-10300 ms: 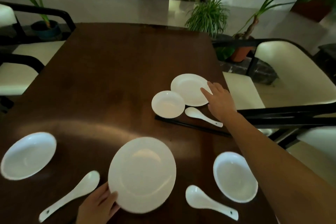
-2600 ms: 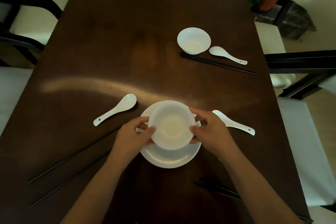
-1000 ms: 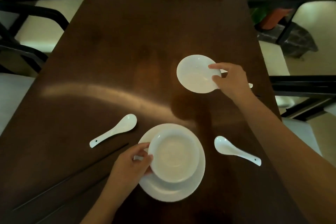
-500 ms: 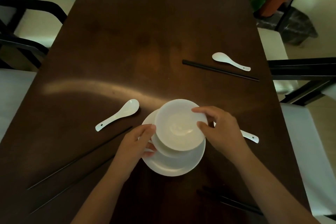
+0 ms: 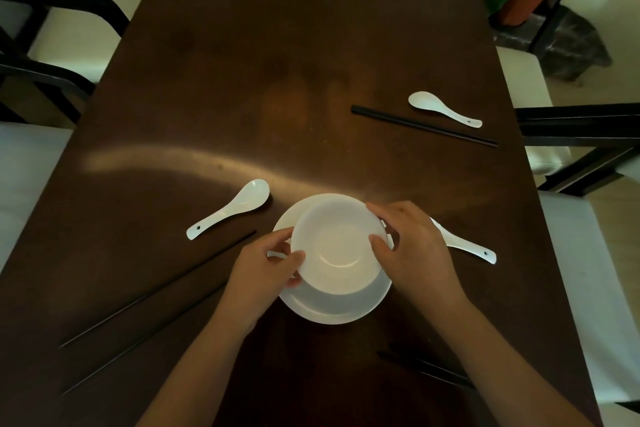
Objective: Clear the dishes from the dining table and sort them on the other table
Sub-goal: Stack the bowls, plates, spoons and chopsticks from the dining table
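Note:
A stack of white bowls [image 5: 337, 253] sits on white plates [image 5: 332, 307] near the front of the dark wooden dining table [image 5: 242, 62]. My left hand [image 5: 268, 269] grips the left rim of the bowl stack. My right hand [image 5: 414, 244] grips its right rim. One white spoon [image 5: 230, 208] lies left of the stack, another [image 5: 464, 246] lies partly under my right hand, and a third [image 5: 443, 108] lies far right beside black chopsticks [image 5: 422, 125].
Two black chopsticks [image 5: 156, 291] lie diagonally at front left, another pair [image 5: 426, 369] at front right. Cream-cushioned chairs with black frames stand on the left [image 5: 79, 24] and right [image 5: 588, 135]. A potted plant [image 5: 523, 0] is at the back right.
My right hand carried the far bowl over and set it onto the bowl stack. Both hands now hold the stack's rim, and the top bowl has settled lower.

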